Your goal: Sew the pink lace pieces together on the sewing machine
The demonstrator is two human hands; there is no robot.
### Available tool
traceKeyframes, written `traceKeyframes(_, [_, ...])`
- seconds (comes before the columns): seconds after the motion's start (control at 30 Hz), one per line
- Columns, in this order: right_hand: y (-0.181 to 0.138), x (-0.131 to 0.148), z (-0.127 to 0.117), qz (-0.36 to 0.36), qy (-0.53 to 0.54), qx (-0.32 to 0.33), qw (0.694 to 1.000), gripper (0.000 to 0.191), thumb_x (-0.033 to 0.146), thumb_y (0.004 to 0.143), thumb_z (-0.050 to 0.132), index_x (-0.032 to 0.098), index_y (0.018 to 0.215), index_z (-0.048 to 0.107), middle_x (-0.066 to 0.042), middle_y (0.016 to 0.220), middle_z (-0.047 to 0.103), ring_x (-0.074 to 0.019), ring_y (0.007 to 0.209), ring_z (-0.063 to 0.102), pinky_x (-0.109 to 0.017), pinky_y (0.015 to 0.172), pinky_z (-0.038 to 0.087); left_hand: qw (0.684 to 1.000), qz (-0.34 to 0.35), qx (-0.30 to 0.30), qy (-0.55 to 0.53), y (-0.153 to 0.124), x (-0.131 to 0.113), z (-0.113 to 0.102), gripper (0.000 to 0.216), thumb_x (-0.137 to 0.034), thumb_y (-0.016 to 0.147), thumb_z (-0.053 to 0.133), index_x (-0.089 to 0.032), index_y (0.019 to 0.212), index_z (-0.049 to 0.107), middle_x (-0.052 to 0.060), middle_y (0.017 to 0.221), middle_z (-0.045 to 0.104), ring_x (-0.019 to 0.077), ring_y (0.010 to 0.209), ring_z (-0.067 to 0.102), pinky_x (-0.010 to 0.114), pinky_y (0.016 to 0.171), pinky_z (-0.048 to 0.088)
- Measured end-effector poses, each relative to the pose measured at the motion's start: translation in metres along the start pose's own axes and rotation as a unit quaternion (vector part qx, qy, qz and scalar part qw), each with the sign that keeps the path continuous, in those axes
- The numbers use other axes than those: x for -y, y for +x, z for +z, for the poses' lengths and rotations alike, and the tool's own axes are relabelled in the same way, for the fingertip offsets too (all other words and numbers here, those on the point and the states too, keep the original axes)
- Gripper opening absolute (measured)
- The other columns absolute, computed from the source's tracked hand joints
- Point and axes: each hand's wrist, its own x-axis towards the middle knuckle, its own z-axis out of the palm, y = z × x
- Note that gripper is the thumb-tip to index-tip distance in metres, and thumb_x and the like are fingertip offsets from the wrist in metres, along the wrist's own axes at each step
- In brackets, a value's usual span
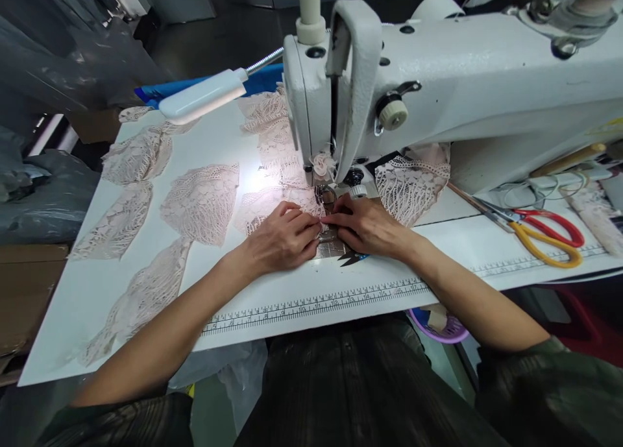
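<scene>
My left hand [282,238] and my right hand [366,226] lie side by side on a pale pink lace piece [272,204] just in front of the presser foot [325,194] of a white sewing machine [438,84]. The fingertips of both hands pinch together on the lace edge by the needle plate. A small dark thread snip [354,259] pokes out from under my right hand. More lace [413,184] lies behind the needle, to the right of the foot.
Several pink lace pieces [141,155] are spread over the left of the white table [97,291]. A white lamp [202,96] hangs over them. Red and yellow scissors [545,233] lie at the right. A printed ruler [316,303] runs along the front edge. A purple basket [445,330] sits below.
</scene>
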Motion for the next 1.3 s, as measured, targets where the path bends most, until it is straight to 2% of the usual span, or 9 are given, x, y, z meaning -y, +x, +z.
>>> traceKeyframes(0.17, [0.0,0.005,0.001,0.006,-0.03,-0.004,1.0,0.032,0.018,0.09,0.051,0.014,0.114,0.071,-0.015,0.099,0.06,-0.0242,0.087,0.056,-0.04,0.073,0.052,1.0,-0.014,-0.006,-0.006,0.003,-0.001,-0.002,0.022,-0.027,0.089,0.053,-0.016,0.09,0.071,0.007,0.088,0.073,0.0187,0.074,0.061,0.044,0.086,0.047])
traceKeyframes(0.37, [0.0,0.006,0.003,0.018,-0.027,0.009,0.999,0.032,0.017,0.09,0.052,0.014,0.115,0.07,-0.015,0.102,0.058,-0.0242,0.089,0.056,-0.042,0.077,0.053,0.999,-0.019,-0.043,-0.01,-0.001,0.003,0.001,0.022,-0.029,0.088,0.055,-0.015,0.092,0.071,0.007,0.09,0.073,0.019,0.074,0.059,0.042,0.083,0.047])
traceKeyframes(0.77, [0.012,0.016,0.001,0.072,-0.12,0.037,0.99,0.035,0.013,0.09,0.044,0.016,0.12,0.063,-0.017,0.109,0.061,-0.0245,0.089,0.055,-0.034,0.068,0.048,0.999,-0.043,0.012,-0.001,-0.002,0.01,0.001,0.031,-0.029,0.089,0.053,-0.013,0.11,0.067,0.01,0.108,0.071,0.0237,0.089,0.063,0.049,0.094,0.045])
traceKeyframes(0.9, [0.011,0.016,0.002,0.084,-0.121,0.036,0.989,0.034,0.015,0.091,0.044,0.017,0.119,0.062,-0.017,0.111,0.061,-0.0258,0.091,0.055,-0.035,0.068,0.048,0.998,-0.05,0.032,0.004,-0.003,0.011,0.002,0.032,-0.031,0.09,0.05,-0.014,0.112,0.067,0.011,0.112,0.07,0.0248,0.092,0.063,0.05,0.096,0.045])
traceKeyframes(1.13, [0.009,0.017,0.002,0.066,-0.109,0.027,0.991,0.035,0.014,0.091,0.043,0.018,0.12,0.061,-0.016,0.112,0.06,-0.0253,0.094,0.055,-0.036,0.072,0.048,0.996,-0.07,0.053,-0.016,-0.004,0.011,0.001,0.033,-0.032,0.09,0.051,-0.013,0.113,0.066,0.014,0.124,0.064,0.0271,0.1,0.061,0.053,0.1,0.043])
traceKeyframes(1.3, [0.015,0.024,-0.001,0.09,-0.142,0.058,0.984,0.034,0.012,0.09,0.041,0.014,0.117,0.062,-0.018,0.103,0.061,-0.0251,0.083,0.054,-0.034,0.064,0.043,0.994,-0.082,0.062,-0.021,-0.004,0.014,0.001,0.035,-0.034,0.09,0.051,-0.013,0.114,0.065,0.015,0.127,0.063,0.0284,0.102,0.061,0.055,0.1,0.042])
